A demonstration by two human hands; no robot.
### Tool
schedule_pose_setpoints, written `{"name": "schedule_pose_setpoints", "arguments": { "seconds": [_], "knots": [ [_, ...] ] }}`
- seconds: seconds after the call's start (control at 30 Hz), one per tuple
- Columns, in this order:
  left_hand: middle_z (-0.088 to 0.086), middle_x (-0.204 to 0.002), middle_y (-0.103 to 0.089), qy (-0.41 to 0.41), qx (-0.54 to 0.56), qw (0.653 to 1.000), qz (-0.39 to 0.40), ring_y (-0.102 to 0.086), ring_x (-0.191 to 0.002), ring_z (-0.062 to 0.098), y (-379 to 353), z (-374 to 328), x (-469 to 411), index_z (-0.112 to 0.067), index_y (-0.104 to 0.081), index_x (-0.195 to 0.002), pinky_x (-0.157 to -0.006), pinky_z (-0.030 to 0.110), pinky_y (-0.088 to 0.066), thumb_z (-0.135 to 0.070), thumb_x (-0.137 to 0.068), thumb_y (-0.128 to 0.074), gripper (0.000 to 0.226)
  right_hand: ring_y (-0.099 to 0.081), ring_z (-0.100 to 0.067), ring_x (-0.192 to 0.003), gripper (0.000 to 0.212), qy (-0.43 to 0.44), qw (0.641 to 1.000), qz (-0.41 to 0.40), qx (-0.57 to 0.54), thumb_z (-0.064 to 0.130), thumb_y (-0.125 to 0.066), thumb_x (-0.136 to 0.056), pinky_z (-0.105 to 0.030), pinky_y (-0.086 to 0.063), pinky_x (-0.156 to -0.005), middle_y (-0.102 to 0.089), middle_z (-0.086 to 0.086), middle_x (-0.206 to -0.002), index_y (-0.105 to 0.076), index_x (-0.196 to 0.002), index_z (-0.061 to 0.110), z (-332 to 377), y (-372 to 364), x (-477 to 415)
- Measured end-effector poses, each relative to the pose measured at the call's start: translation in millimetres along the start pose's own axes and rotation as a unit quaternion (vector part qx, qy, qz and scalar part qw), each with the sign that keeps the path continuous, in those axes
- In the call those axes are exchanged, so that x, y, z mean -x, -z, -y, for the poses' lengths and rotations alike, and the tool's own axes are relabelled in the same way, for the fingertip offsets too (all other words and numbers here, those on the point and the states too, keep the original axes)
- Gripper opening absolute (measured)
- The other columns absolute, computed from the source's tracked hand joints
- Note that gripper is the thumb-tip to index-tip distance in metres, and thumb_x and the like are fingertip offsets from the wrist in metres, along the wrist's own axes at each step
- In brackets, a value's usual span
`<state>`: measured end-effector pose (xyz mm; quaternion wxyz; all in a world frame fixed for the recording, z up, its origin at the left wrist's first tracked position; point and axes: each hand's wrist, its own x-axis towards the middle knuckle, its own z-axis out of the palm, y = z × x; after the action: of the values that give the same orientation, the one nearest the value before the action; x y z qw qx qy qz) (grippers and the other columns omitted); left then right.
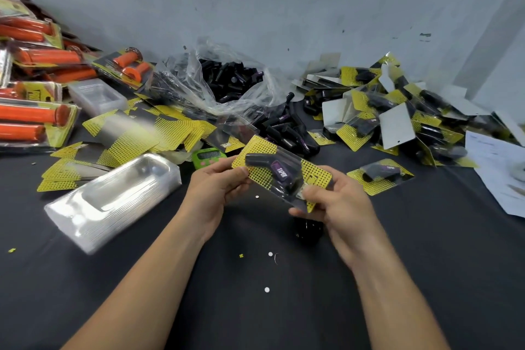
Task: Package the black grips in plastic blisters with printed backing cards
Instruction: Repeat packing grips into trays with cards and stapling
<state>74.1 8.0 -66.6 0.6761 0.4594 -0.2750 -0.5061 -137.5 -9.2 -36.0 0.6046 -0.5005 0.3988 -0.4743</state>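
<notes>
Pkg [284, 176] corner behind R hand [341, 207]

A packing workbench: heaps of yellow-and-black printed backing cards [147, 133], a stack of clear plastic blisters [113, 199], finished packs [397, 113] against a bare grey wall [284, 3].

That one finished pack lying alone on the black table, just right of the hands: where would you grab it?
Probably from above, thumb and fingers across the narrow width of the finished pack, on the raised blister in its middle. Its yellow card lies flat on the table, offering little edge to pinch; the bulge stands proud.
</notes>
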Motion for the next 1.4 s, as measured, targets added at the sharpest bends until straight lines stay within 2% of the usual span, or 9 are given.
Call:
{"name": "schedule_pose_setpoints", "arguments": {
  "seconds": [0.17, 0.3, 0.43, 0.57, 0.73, 0.87, 1.07, 1.2, 1.4],
  "knots": [
    [0.012, -0.095, -0.079, 0.020, 0.017, 0.999, -0.018, -0.077, -0.081, 0.015, 1.2, 0.7, -8.6, -0.005, -0.073, -0.114, -0.065, 0.020, -0.059, -0.019, -0.099, -0.066, 0.022, -0.078, -0.027, -0.091, 0.017, -0.045, 0.977, -0.121, -0.167, 0.011, -0.065, -0.101, -0.034, -0.064, -0.069, -0.071, -0.021, -0.109, -0.060, -0.112, 0.000, 27.1, 18.7, -34.2],
    [0.011, -0.092, -0.079, 0.021, 0.017, 0.999, -0.020, -0.076, -0.079, 0.015, 1.0, 1.8, -9.0, -0.004, -0.073, -0.113, -0.065, 0.020, -0.059, -0.010, -0.099, -0.064, 0.018, -0.078, -0.015, -0.078, 0.001, -0.041, 0.978, -0.204, 0.030, 0.013, -0.069, -0.095, -0.031, -0.060, -0.061, -0.078, -0.009, -0.094, -0.069, -0.096, 0.012, 17.2, 3.4, -39.7],
    [0.013, -0.088, -0.078, 0.011, 0.005, 0.999, -0.031, -0.075, -0.075, 0.016, -1.7, 1.8, -7.5, -0.001, -0.074, -0.108, -0.063, 0.020, -0.058, -0.002, -0.097, -0.064, 0.014, -0.068, -0.001, -0.070, 0.014, 0.122, 0.911, -0.269, 0.288, 0.015, -0.068, -0.090, -0.028, -0.055, -0.066, -0.072, 0.019, -0.073, -0.069, -0.088, 0.029, 9.7, -17.7, -27.4],
    [0.013, -0.082, -0.077, -0.014, -0.038, 0.997, -0.066, -0.072, -0.069, 0.018, -8.7, 4.5, -6.4, -0.001, -0.075, -0.101, -0.061, 0.021, -0.057, 0.003, -0.095, -0.064, 0.012, -0.067, -0.010, -0.073, 0.017, 0.215, 0.874, -0.170, 0.401, 0.011, -0.065, -0.089, -0.031, -0.053, -0.072, -0.071, 0.015, -0.078, -0.071, -0.093, 0.027, 9.4, -49.4, -23.5],
    [-0.006, -0.080, -0.079, -0.133, -0.230, 0.950, -0.163, -0.075, -0.077, 0.010, -6.7, 11.1, -4.8, -0.025, -0.079, -0.091, -0.071, 0.027, -0.061, -0.008, -0.087, -0.072, 0.019, -0.067, -0.021, -0.103, 0.028, 0.133, 0.881, 0.013, 0.453, 0.009, -0.063, -0.087, -0.028, -0.051, -0.089, -0.077, 0.002, -0.105, -0.076, -0.105, 0.026, 0.1, -99.3, -43.1],
    [-0.011, -0.088, -0.076, -0.138, -0.223, 0.937, -0.231, -0.070, -0.083, 0.002, 2.5, 11.8, -7.7, -0.028, -0.072, -0.099, -0.073, 0.020, -0.053, -0.004, -0.087, -0.067, 0.027, -0.062, -0.025, -0.124, 0.053, 0.122, 0.860, 0.098, 0.486, 0.002, -0.064, -0.083, -0.033, -0.048, -0.105, -0.071, -0.004, -0.131, -0.069, -0.131, 0.023, -4.9, -136.2, -65.9],
    [-0.014, -0.089, -0.064, -0.165, -0.251, 0.927, -0.227, -0.059, -0.079, 0.004, 4.7, 16.4, -12.1, -0.021, -0.064, -0.104, -0.073, 0.014, -0.050, -0.027, -0.082, -0.061, 0.023, -0.049, -0.029, -0.137, 0.075, 0.159, 0.809, 0.166, 0.541, 0.004, -0.059, -0.086, -0.038, -0.040, -0.113, -0.052, -0.009, -0.151, -0.044, -0.155, 0.029, -4.5, -178.6, -103.1],
    [-0.015, -0.071, -0.065, -0.132, -0.177, 0.945, -0.239, -0.058, -0.068, 0.002, 4.3, 13.6, -14.3, -0.029, -0.064, -0.086, -0.067, 0.029, -0.049, -0.054, -0.061, -0.057, 0.036, -0.055, -0.031, -0.131, 0.074, 0.199, 0.768, 0.195, 0.576, 0.000, -0.051, -0.088, -0.040, -0.046, -0.109, -0.057, -0.009, -0.147, -0.045, -0.155, 0.031, -8.8, -192.9, -108.9],
    [-0.017, -0.081, -0.068, -0.116, -0.211, 0.944, -0.224, -0.058, -0.068, -0.017, 3.6, 11.0, -10.3, -0.032, -0.063, -0.092, -0.058, 0.009, -0.043, -0.034, -0.089, -0.061, 0.004, -0.054, -0.033, -0.131, 0.070, 0.252, 0.760, 0.145, 0.582, 0.000, -0.055, -0.086, -0.043, -0.043, -0.112, -0.062, -0.009, -0.140, -0.050, -0.151, 0.028, -10.0, -187.5, -112.5]
  ]
}}
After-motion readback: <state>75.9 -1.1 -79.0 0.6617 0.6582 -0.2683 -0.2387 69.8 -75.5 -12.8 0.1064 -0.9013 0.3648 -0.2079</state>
